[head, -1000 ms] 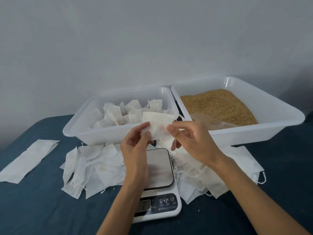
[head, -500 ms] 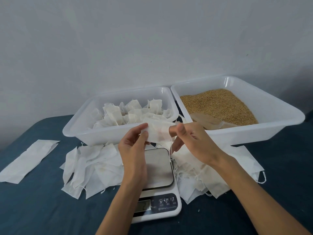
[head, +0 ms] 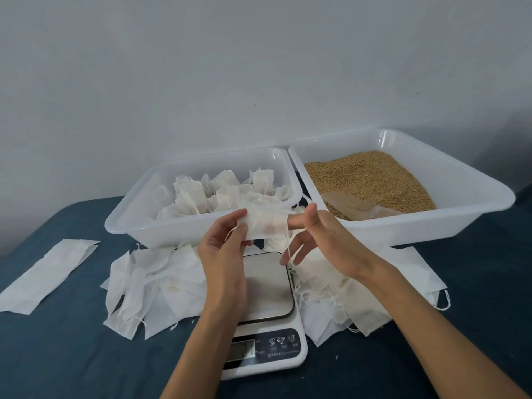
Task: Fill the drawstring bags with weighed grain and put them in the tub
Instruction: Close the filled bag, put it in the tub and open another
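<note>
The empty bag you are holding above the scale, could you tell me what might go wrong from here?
1. The empty bag is thin and limp, pinched by the left hand and right hand; its mouth may collapse, spilling grain.
2. Its loose drawstring dangles over the scale and could snag or disturb the reading.
3. Loose bags crowd the scale and might touch its plate.

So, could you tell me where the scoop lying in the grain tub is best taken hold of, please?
Take the scoop by its near end, which lies uncovered on top of the grain beside the tub's front wall. Come from above with the right hand, which is nearer. Its far end appears sunk in the grain, so I'd lift it back towards you.
</note>
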Tool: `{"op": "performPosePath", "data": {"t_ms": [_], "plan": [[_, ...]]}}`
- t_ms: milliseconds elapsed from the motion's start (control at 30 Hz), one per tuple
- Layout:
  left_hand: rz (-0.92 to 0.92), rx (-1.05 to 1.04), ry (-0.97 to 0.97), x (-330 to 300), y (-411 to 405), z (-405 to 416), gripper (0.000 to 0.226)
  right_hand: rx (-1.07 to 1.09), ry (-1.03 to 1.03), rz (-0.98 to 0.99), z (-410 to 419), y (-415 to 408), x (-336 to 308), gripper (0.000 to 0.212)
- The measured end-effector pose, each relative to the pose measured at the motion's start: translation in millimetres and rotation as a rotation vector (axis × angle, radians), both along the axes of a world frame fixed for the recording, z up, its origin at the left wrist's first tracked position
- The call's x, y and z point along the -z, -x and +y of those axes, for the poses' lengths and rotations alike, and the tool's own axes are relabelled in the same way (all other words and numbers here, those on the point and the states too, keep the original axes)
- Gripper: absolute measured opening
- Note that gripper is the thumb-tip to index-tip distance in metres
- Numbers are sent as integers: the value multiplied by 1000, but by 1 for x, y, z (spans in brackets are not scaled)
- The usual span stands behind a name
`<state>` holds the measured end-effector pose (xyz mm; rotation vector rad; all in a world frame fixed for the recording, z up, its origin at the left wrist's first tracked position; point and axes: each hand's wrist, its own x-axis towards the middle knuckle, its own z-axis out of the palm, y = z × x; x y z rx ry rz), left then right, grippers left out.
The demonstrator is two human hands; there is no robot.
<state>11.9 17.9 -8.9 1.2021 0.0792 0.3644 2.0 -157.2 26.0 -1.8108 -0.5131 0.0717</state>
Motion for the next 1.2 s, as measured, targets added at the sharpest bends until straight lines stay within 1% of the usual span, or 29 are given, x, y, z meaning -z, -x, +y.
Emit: {"op": "performPosePath", "data": {"t_ms": [100, 233, 333, 433, 467, 533, 567, 667, 700, 767, 800, 833, 900, 967, 1033, 1067, 1100, 1133, 1200], "plan": [[-1, -22, -21, 0, 0, -1, 28, -37, -14, -23, 0, 1, -3, 117], [31, -52, 21, 0, -1, 2, 27, -27, -29, 16, -3, 2, -4, 128], [32, -46, 24, -1, -1, 3, 27, -77, -68, 45, -3, 2, -4, 120], [18, -28, 6, -1, 0, 2, 26, -139, -124, 126, -3, -6, -4, 129], [15, -25, -2, -1, 0, 1, 25, -160, -149, 142, -3, -7, -4, 125], [16, -25, -13, 0, 0, 1, 25, -173, -188, 160, -4, -10, -3, 109], [17, -26, -7, 0, 0, 1, 24, -174, -191, 158, -5, -11, -2, 107], [29, -26, 24, -2, -2, 4, 26, -127, -151, 124, -8, -15, 3, 125], [36, -29, 38, -3, -2, 4, 27, -117, -131, 105, -9, -15, 4, 128], [36, -36, 53, -4, -2, 4, 26, -124, -76, 83, -10, -12, 3, 126], [18, -58, 16, -6, -1, 4, 25, -127, -52, 86, -9, -9, 1, 123], [-27, -93, -82, -7, 2, 5, 25, -131, -37, 85, -9, -7, 0, 115], [-198, -134, -398, -8, 11, 8, 33, -131, -25, 51, -7, -3, -4, 103], [-345, -39, -723, -7, 16, 14, 52, -133, -3, -1, -5, -1, -5, 110], [-356, 135, -990, -7, 15, 20, 71, -123, 24, 0, -7, 0, -6, 109], [-337, 199, -1113, -5, 12, 22, 76, -111, 19, 32, -7, 1, -7, 102], [-309, 237, -1214, -3, 8, 23, 78, -112, -2, 60, -8, 2, -7, 89], [-284, 248, -1283, -1, 5, 23, 76, -126, -19, 68, -9, 4, -8, 82], [-288, 197, -1347, 1, -1, 21, 62, -133, -41, 57, -9, 4, -8, 82]]}}
